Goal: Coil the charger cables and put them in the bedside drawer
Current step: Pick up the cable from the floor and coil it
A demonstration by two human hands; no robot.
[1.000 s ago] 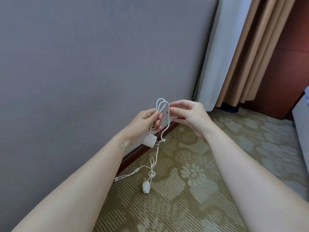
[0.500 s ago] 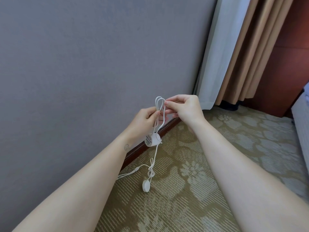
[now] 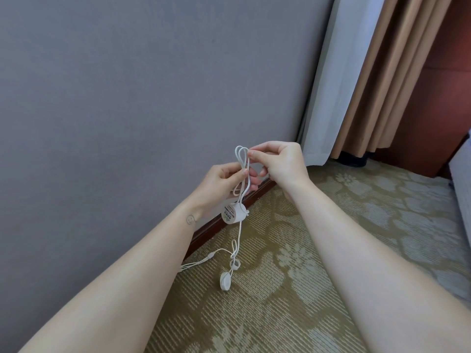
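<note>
A thin white charger cable is folded into narrow upright loops in front of me. My left hand pinches the loops near their lower part. My right hand pinches the strand at the top of the loops. A round white charger body with a printed label hangs just below my left hand. Below it the cable drops to a small ring and a round white puck near the carpet. A side branch with short connector tails runs left behind my left forearm. No drawer is in view.
A grey wall fills the left, with a dark wooden skirting board at its foot. Patterned olive carpet covers the floor. White and tan curtains hang at the back right. A white bed edge shows at far right.
My right hand has come in closer to my left and pressed the wide loops into narrow ones. The charger body has turned so that its label faces me. Both hands rose slightly.
</note>
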